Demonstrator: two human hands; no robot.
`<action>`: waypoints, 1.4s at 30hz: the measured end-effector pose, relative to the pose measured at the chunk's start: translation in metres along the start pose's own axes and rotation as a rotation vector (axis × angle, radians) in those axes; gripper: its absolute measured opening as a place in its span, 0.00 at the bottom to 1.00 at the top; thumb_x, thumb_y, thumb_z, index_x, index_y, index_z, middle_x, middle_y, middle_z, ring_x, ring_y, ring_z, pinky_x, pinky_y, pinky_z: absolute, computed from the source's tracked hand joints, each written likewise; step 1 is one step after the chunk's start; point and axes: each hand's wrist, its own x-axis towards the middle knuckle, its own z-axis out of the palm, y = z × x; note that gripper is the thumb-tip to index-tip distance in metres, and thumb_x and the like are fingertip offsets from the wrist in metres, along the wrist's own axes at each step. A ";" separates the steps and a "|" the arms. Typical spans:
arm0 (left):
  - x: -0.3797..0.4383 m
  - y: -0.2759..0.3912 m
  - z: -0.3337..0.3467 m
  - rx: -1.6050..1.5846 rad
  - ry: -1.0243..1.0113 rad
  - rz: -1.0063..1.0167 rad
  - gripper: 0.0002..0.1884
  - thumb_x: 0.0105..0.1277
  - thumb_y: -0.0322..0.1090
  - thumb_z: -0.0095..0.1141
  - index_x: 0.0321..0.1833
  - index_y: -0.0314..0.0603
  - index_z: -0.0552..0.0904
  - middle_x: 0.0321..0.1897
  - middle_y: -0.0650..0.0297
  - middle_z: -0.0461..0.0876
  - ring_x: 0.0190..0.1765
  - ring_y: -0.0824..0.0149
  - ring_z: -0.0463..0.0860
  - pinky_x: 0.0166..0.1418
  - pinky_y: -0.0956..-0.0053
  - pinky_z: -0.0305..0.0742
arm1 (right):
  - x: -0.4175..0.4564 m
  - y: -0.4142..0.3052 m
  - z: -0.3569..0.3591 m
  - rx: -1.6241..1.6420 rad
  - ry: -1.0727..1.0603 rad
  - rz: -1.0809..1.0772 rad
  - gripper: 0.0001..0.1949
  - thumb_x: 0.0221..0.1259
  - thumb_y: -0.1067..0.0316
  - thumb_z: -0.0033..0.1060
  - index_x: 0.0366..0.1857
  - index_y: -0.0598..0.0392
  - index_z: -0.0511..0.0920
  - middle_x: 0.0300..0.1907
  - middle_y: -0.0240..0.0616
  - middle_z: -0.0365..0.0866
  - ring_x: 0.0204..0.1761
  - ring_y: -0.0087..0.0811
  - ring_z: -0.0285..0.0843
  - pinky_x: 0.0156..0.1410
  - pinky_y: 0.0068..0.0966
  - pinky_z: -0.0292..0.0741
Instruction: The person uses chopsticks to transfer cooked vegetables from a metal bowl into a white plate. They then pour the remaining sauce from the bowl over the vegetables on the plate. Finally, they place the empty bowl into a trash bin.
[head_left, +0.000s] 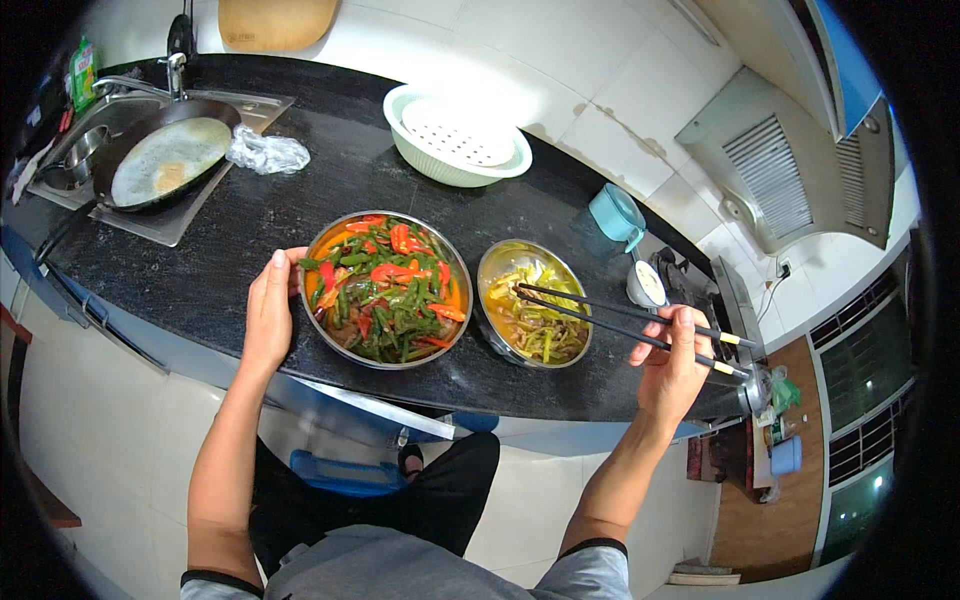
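My left hand rests against the left side of a large metal bowl, its fingers partly hidden behind the rim. Cut green beans or peppers with red pepper pieces fill that bowl. In my right hand is a pair of black chopsticks with pale bands near their rear ends. Their tips reach over a smaller metal bowl just to the right of the large one. Yellow-green vegetable strips and bits that look like meat lie in it, in some liquid.
A wok with cloudy liquid stands over the sink, beside a crumpled plastic bag. Behind the bowls are a pale green basin holding a white colander, a turquoise lidded container and a small white bowl. An open drawer juts out below the black countertop.
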 end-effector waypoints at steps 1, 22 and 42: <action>0.000 -0.001 -0.001 0.007 -0.006 0.004 0.26 0.71 0.49 0.29 0.45 0.33 0.77 0.33 0.65 0.78 0.36 0.75 0.74 0.45 0.80 0.67 | 0.000 0.000 -0.004 0.008 -0.001 0.001 0.12 0.64 0.63 0.47 0.31 0.62 0.72 0.20 0.41 0.74 0.12 0.25 0.69 0.15 0.17 0.69; 0.000 0.000 -0.001 -0.025 -0.012 -0.019 0.26 0.71 0.48 0.29 0.45 0.31 0.76 0.31 0.64 0.75 0.36 0.74 0.71 0.46 0.79 0.67 | -0.005 0.016 0.049 0.230 -0.194 0.073 0.11 0.65 0.64 0.44 0.34 0.62 0.72 0.23 0.42 0.76 0.14 0.25 0.71 0.18 0.18 0.71; 0.000 0.002 0.000 0.040 -0.006 -0.007 0.26 0.71 0.49 0.29 0.45 0.33 0.76 0.34 0.63 0.78 0.38 0.74 0.74 0.47 0.78 0.67 | 0.011 0.040 0.006 -0.409 -0.325 -0.220 0.06 0.57 0.75 0.53 0.26 0.66 0.78 0.26 0.36 0.78 0.19 0.19 0.73 0.23 0.14 0.69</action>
